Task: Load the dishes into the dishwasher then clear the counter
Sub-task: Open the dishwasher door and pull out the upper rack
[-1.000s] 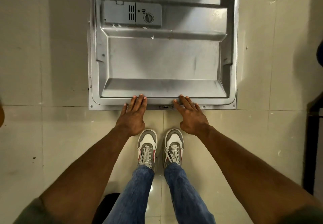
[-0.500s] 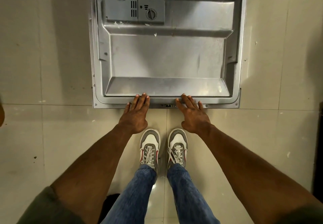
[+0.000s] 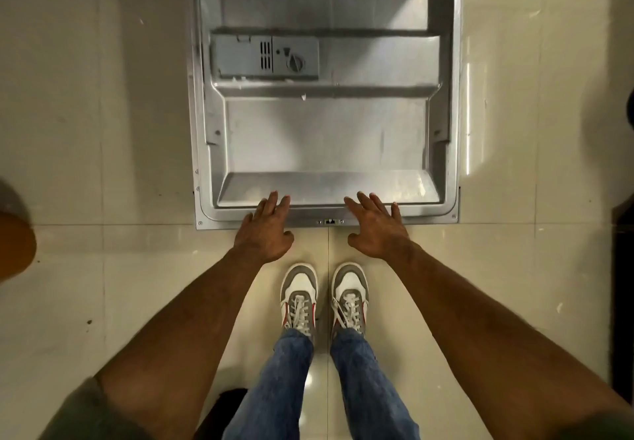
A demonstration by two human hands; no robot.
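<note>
The dishwasher door (image 3: 326, 137) lies open and flat in front of me, its grey metal inner face up. A detergent dispenser (image 3: 266, 57) with a round knob sits on the door's far left part. My left hand (image 3: 266, 230) reaches over the door's near edge left of the latch (image 3: 330, 221), fingers straight and together. My right hand (image 3: 375, 228) does the same right of the latch, fingers spread. Whether the fingertips touch the rim or hover just above it I cannot tell. No dishes or racks are in view.
Pale floor tiles (image 3: 103, 131) spread on both sides of the door. My feet in grey and white sneakers (image 3: 324, 297) stand just before the door's edge. An orange-brown object (image 3: 15, 244) shows at the left border, a dark frame (image 3: 622, 285) at the right.
The door appears further down in the view, with more of its far part showing. Both hands stay over its near edge; the right hand's fingers have spread wider.
</note>
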